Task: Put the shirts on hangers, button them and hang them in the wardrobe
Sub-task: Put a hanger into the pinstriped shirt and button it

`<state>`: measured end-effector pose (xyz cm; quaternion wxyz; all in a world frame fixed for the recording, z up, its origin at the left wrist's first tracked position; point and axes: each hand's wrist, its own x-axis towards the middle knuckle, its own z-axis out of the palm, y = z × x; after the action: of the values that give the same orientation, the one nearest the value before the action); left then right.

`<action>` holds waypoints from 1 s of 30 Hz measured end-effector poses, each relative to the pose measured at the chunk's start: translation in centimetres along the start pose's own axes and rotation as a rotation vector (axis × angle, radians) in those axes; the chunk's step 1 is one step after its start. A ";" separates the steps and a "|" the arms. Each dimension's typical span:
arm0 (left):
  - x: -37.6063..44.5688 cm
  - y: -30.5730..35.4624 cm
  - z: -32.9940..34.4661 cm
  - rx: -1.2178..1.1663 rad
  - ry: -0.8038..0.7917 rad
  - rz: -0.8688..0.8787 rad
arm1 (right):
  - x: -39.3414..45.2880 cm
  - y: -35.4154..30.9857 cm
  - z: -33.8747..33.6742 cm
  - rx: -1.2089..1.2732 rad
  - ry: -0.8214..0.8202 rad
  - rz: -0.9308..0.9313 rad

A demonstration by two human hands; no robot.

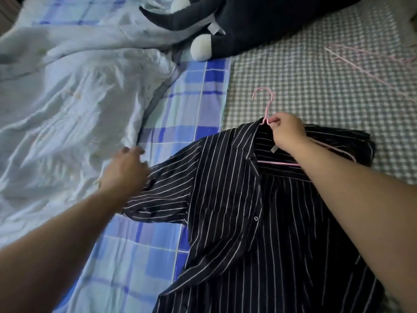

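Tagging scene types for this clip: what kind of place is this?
Most likely a bedroom: the striped shirt lies on a bed with a blue plaid sheet, a rumpled pale duvet and a dark plush toy at the head.

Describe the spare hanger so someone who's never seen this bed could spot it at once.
Start at the grey-and-white checked sheet covering the bed's right side. Near its far right edge lies the spare pink hanger, flat on the fabric, untouched and carrying nothing. The other pink hanger sits inside the black striped shirt, its neck pinched by the right hand.
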<state>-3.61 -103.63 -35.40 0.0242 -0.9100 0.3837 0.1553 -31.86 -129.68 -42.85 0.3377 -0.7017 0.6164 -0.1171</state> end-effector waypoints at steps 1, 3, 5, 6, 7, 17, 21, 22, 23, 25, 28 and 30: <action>-0.3 2.3 1.1 -0.025 -0.049 0.087 | 0.3 0.1 -0.2 -0.015 0.033 -0.014; -1.3 6.9 3.3 -0.012 -0.113 0.283 | 0.7 0.6 -0.7 -0.073 0.055 -0.032; -2.1 11.1 5.1 0.049 -0.125 0.443 | 0.5 1.2 -1.5 -0.118 -0.037 -0.042; -2.2 12.9 5.8 0.072 -0.127 0.495 | 0.0 1.5 -2.2 -0.124 -0.081 -0.061; -2.3 14.5 6.3 0.082 -0.129 0.529 | -0.6 2.1 -2.9 -0.120 -0.090 -0.099; -0.5 25.3 7.8 -0.010 -0.006 0.567 | -3.4 16.1 -13.9 0.084 0.086 0.540; 2.4 25.5 8.7 -0.006 -0.061 0.365 | -3.3 17.3 -12.5 0.262 0.013 0.490; 3.3 24.8 8.9 0.025 -0.089 0.316 | -3.1 17.2 -12.6 0.234 0.096 0.491; 4.1 23.8 9.0 0.038 -0.118 0.269 | -2.7 17.2 -12.8 0.208 0.222 0.507; 5.3 22.2 8.8 -0.032 -0.170 0.199 | -2.4 17.0 -14.0 0.246 0.460 0.538; 6.2 20.9 8.0 -0.123 -0.287 0.237 | -3.2 16.1 -15.5 0.159 0.552 0.401; 6.0 20.8 7.5 -0.134 -0.374 0.291 | -3.6 15.1 -16.2 0.016 0.453 0.275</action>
<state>-16.29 -121.18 -42.78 0.0116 -0.8000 0.4886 0.3481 -53.86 -131.82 -39.22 0.2094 -0.5646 0.7648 -0.2291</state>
